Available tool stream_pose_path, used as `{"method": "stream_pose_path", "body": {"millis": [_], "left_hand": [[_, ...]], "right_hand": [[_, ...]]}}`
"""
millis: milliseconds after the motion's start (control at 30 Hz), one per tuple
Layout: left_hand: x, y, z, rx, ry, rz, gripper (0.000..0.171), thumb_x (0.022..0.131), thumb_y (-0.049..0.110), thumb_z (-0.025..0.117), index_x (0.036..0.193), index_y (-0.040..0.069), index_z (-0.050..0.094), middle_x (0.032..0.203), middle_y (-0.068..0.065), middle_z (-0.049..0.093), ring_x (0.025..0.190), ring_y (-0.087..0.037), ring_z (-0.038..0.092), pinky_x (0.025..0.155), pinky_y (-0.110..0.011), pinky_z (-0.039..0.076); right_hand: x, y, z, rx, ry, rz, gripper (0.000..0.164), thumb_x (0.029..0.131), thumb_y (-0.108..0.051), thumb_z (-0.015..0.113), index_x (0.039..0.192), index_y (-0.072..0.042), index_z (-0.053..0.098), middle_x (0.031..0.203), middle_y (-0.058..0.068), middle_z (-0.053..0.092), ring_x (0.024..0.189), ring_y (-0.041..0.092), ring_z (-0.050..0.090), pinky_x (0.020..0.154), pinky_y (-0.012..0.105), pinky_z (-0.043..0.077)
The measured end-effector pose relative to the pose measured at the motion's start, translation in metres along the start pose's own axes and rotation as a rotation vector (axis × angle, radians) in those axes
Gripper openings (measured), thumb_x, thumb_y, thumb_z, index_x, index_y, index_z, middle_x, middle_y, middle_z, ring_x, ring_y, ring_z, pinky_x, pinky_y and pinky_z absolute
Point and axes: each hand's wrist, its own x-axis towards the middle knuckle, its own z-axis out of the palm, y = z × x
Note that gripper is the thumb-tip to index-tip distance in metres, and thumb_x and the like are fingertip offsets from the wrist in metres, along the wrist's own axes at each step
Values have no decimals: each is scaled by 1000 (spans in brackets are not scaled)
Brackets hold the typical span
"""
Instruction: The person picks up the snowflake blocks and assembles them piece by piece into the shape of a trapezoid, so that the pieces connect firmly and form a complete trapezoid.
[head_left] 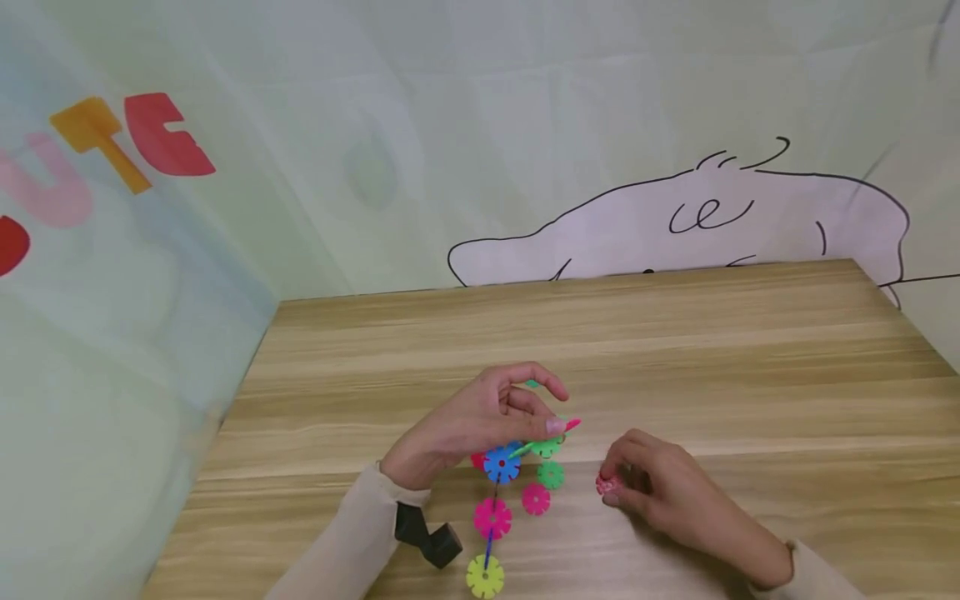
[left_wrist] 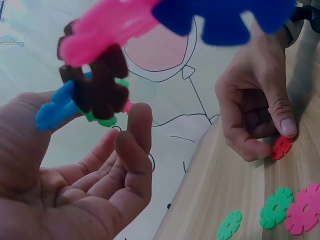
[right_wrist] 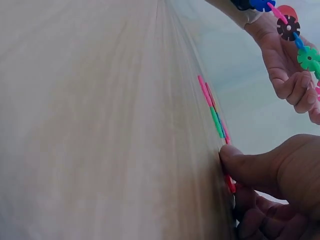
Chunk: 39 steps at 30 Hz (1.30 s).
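My left hand (head_left: 480,421) holds up a chain of interlocking plastic snowflake discs, its thumb and fingers near the green and pink end. Down the chain hang a blue disc (head_left: 501,464), a pink disc (head_left: 492,518) and a yellow disc (head_left: 485,577). A dark brown disc (left_wrist: 111,80) and a light blue one (left_wrist: 57,110) show closer in the left wrist view; the left thumb is mostly hidden there. Between right thumb and fingertips, my right hand (head_left: 667,483) pinches a single red disc (left_wrist: 282,148) low over the table, to the right of the chain.
Loose discs lie on the wooden table (head_left: 360,350) between the hands, among them a green one (head_left: 551,475) and a pink one (head_left: 536,500). A black device (head_left: 427,533) sits on the left wrist. A printed cloth wall (head_left: 375,167) borders the table's back and left.
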Motion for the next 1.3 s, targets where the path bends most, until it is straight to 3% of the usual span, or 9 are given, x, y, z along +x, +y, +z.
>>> {"method": "stream_pose_path", "body": {"millis": [133,400,667,833,1033,1200,1300], "left_hand": [[0,1,-1,-1,3,-9,32,100,16,75,130,14,64,90,3,79,68,-11,60,69,-25,48],[0,5,-1,1,18,-33,33,100,20,76,130,15,65,94,3,81,74,-12,67,73,-27,50],[-1,4,-1,9,12,-13,33,99,20,77,130,15,65,93,3,80,77,-12,67,73,-27,50],[-1,3,-1,8,6,-6,33,99,20,77,129,15,65,92,3,80,75,-12,67,73,-26,51],[-1,3,0,1,8,4,32,99,17,76,128,13,65,90,4,79,72,-10,66,69,-25,49],[-2,1,0,0,12,-3,32,99,17,76,129,13,65,90,5,78,74,-10,65,69,-25,48],[-3,0,0,2,12,3,32,99,16,76,129,13,65,91,4,79,75,-10,66,70,-26,49]], "right_hand": [[-1,-4,0,-44,6,44,26,86,-17,91,104,-24,73,104,-12,65,77,-7,48,63,17,44],[3,-8,-4,-58,-74,148,28,85,-26,92,93,-27,66,110,-7,61,76,-5,46,64,18,43],[4,-4,-4,96,-73,140,22,90,-19,87,98,-26,68,82,-20,68,72,-7,54,64,19,48],[5,0,-3,103,-47,109,18,92,-15,85,100,-27,75,88,-18,74,80,-7,62,72,20,56],[6,-1,-6,65,26,115,25,94,-9,82,116,-21,82,105,-12,82,95,-3,71,86,23,62],[9,-3,-7,144,58,100,25,97,-4,77,121,-11,76,90,-10,79,73,-4,63,65,21,55],[12,-6,-8,203,81,91,21,97,-4,77,115,-13,71,81,-9,76,63,-5,59,57,21,50]]}}
